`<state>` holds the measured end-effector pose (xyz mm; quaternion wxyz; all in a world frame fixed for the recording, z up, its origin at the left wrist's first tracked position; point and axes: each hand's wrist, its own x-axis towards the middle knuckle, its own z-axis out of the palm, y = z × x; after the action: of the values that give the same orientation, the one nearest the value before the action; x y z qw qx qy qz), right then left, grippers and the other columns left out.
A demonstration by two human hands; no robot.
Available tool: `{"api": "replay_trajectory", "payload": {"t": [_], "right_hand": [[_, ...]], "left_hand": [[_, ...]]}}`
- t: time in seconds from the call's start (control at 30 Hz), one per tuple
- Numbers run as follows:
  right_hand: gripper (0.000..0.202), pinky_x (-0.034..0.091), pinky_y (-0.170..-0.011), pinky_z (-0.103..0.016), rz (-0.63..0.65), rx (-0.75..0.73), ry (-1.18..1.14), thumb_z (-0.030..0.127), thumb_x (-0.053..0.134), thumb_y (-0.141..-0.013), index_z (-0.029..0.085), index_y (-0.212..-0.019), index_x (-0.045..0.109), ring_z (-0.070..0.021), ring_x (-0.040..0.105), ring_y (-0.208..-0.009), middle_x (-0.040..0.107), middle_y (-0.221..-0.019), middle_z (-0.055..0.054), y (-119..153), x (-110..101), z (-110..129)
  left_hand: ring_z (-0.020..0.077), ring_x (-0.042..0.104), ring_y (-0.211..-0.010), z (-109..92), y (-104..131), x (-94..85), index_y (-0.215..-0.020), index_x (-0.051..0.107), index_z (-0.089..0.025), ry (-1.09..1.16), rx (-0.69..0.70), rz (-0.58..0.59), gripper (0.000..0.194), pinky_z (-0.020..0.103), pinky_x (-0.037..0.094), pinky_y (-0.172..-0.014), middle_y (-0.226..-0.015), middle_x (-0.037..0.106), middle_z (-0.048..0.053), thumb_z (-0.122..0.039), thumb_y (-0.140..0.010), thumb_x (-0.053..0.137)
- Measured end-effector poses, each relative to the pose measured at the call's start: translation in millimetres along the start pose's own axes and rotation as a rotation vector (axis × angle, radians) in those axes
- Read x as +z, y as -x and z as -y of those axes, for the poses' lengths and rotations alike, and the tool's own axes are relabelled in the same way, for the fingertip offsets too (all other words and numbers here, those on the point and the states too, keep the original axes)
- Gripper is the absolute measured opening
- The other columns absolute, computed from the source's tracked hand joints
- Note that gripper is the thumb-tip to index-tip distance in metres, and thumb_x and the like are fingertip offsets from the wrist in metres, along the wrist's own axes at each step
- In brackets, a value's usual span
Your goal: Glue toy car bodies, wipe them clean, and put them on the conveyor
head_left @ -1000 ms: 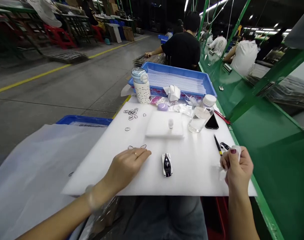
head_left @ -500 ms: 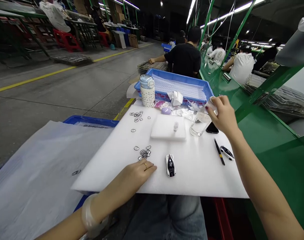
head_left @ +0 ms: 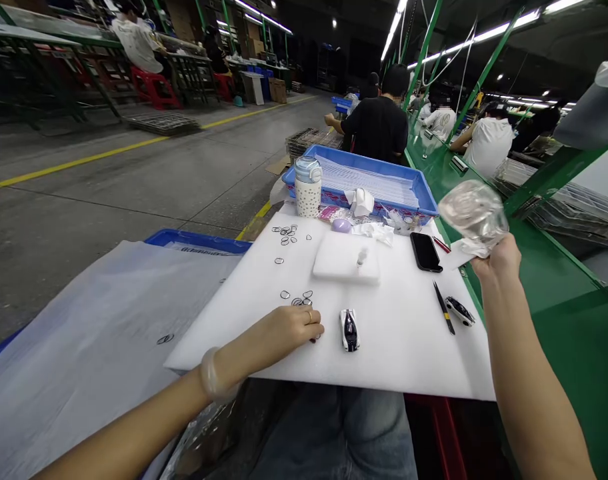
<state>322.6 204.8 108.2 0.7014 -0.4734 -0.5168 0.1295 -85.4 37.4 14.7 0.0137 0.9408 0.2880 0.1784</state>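
Note:
My left hand (head_left: 295, 328) rests on the white foam board (head_left: 399, 360), fingers together and curled downward; whatever may be under the fingertips is hidden. Thin dark rings (head_left: 302, 301) lie just beyond it. To its right sits a small black-and-white toy car (head_left: 350, 331). Off the board's right side, my right hand (head_left: 499, 261) is raised and closed on a clear cup (head_left: 474, 212), which is tilted and smeared by motion. A white sheet or tissue (head_left: 459, 255) shows beside those fingers. Tweezers (head_left: 445, 308) and a second toy car (head_left: 460, 311) lie below that hand.
A phone (head_left: 426, 252), a foam block (head_left: 334, 257) and a dotted tumbler (head_left: 308, 193) stand or lie farther back. Behind is a blue tray (head_left: 424, 190). A green bench (head_left: 549, 320) runs along the right. A co-worker in black (head_left: 379, 127) sits ahead.
The clear cup has left the board, lifted and carried right in my right hand, uncovering the phone. My left hand has shifted slightly right, its fingers more curled. The view has turned a little.

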Motion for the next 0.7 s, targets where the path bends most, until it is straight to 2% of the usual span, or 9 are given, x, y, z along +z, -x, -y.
{"api": "replay_trajectory", "payload": {"t": [0.1,0.2,0.23,0.3,0.4,0.47,0.57,0.63,0.7], "right_hand": [[0.016,0.049,-0.053,-0.037,-0.064,0.036,0.059,0.039,0.042,-0.081,0.026,-0.074,0.038,-0.0184,0.052,-0.057,0.042,-0.062,0.0,3.1,-0.5,6.0],[0.02,0.054,-0.071,-0.041,-0.13,-0.043,0.132,0.042,0.051,-0.081,0.023,-0.084,0.047,-0.0224,0.058,-0.077,0.053,-0.079,-0.005,27.5,4.4,19.8],[0.024,0.053,-0.081,-0.043,-0.087,-0.118,0.184,0.043,0.056,-0.08,0.022,-0.09,0.051,-0.0246,0.06,-0.088,0.057,-0.089,-0.008,37.6,8.6,23.9],[0.031,0.048,-0.097,-0.046,0.135,-0.341,0.333,0.041,0.062,-0.079,0.02,-0.101,0.055,-0.0289,0.057,-0.108,0.06,-0.108,-0.013,54.7,21.6,28.9],[0.028,0.048,-0.096,-0.049,0.427,-0.57,0.536,0.038,0.052,-0.086,0.019,-0.107,0.052,-0.0312,0.057,-0.115,0.06,-0.115,-0.018,58.8,45.9,28.7],[0.018,0.051,-0.09,-0.045,0.393,-0.478,0.538,0.037,0.049,-0.088,0.021,-0.097,0.05,-0.0282,0.061,-0.105,0.063,-0.105,-0.015,47.7,57.4,30.6],[0.017,0.052,-0.08,-0.036,0.251,-0.246,0.287,0.032,0.047,-0.09,0.025,-0.078,0.038,-0.02,0.063,-0.087,0.061,-0.083,-0.007,39.4,62.3,48.8],[0.023,0.051,-0.066,-0.029,0.201,-0.162,-0.019,0.028,0.045,-0.093,0.027,-0.074,0.03,-0.0147,0.06,-0.067,0.052,-0.066,0.0,58.7,58.9,70.4],[0.025,0.042,-0.047,-0.025,0.327,-0.127,-0.213,0.031,0.048,-0.096,0.027,-0.074,0.036,-0.0113,0.046,-0.044,0.037,-0.052,0.007,100.1,50.8,92.8]], "left_hand": [[0.0185,0.059,-0.072,3.6,-2.7,-1.2,-0.087,0.067,-0.013,-0.021,0.067,-0.041,0.03,0.029,0.05,-0.065,-0.08,0.066,0.005,0.003,-0.093,0.042],[0.0192,0.063,-0.077,-1.8,1.0,-2.1,-0.093,0.067,-0.013,0.089,0.07,-0.174,0.023,0.03,0.053,-0.07,-0.087,0.068,0.007,-0.005,-0.097,0.046],[0.0193,0.065,-0.08,-7.5,2.6,-2.5,-0.097,0.067,-0.013,0.176,0.043,-0.229,0.018,0.03,0.054,-0.072,-0.09,0.069,0.008,-0.009,-0.098,0.05],[0.0185,0.067,-0.087,-24.8,4.0,-2.4,-0.104,0.068,-0.016,0.42,-0.057,-0.353,0.013,0.027,0.055,-0.076,-0.095,0.07,0.008,-0.012,-0.095,0.06],[0.0144,0.066,-0.077,-58.1,-2.2,4.3,-0.098,0.072,-0.02,0.853,-0.313,-0.618,0.013,0.022,0.056,-0.072,-0.085,0.07,0.003,-0.013,-0.087,0.071],[0.0134,0.066,-0.078,-76.8,-12.2,14.3,-0.092,0.076,-0.02,1.252,-0.561,-0.734,0.006,0.02,0.056,-0.071,-0.086,0.071,0.005,-0.02,-0.089,0.071],[0.0091,0.064,-0.068,-89.6,-29.4,31.3,-0.085,0.079,-0.018,1.845,-0.727,-0.85,0.018,0.015,0.055,-0.068,-0.079,0.071,0.005,-0.032,-0.077,0.085],[0.0082,0.063,-0.066,-88.8,-36.3,38.5,-0.082,0.079,-0.017,1.963,-0.777,-0.883,0.024,0.015,0.056,-0.067,-0.077,0.07,0.004,-0.036,-0.071,0.089],[0.0087,0.064,-0.066,-85.2,-37.8,40.4,-0.079,0.079,-0.017,1.984,-0.807,-0.896,0.026,0.017,0.056,-0.067,-0.077,0.07,0.004,-0.038,-0.068,0.091]]}}
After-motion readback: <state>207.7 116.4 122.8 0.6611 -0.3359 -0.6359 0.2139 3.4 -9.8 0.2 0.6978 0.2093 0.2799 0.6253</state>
